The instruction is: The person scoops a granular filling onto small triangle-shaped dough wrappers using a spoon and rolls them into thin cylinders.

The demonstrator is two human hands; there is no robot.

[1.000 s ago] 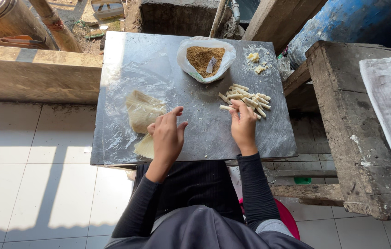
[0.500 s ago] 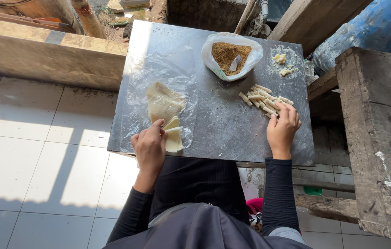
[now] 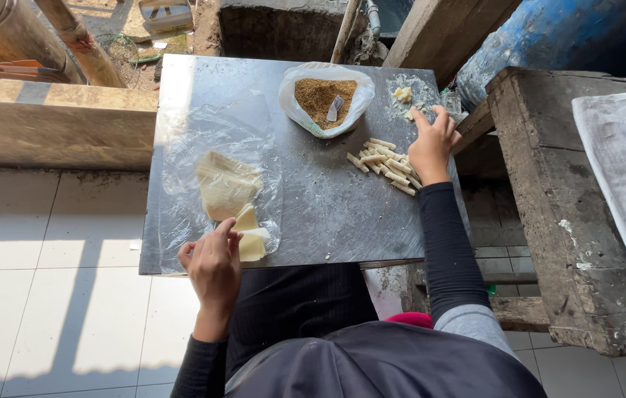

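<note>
The person sits at a grey metal worktop [image 3: 313,214]. The left hand [image 3: 213,265] rests at the near edge, its fingers loosely bent, and the fingertips touch the corner of a pale wrapper [image 3: 248,234]. It grips nothing that I can see. More wrappers [image 3: 224,188] lie just behind, all on a clear plastic sheet [image 3: 180,155].

The right hand [image 3: 431,144] reaches to the far right side of the worktop, fingers spread apart, the tips near some small pale pieces [image 3: 404,94]. Whether it pinches one, I cannot tell. Just beside this hand, on its left, lies a pile of rolled sticks [image 3: 383,163]. Behind the pile stands an open bag [image 3: 325,96] with brown crumbs inside.
</note>
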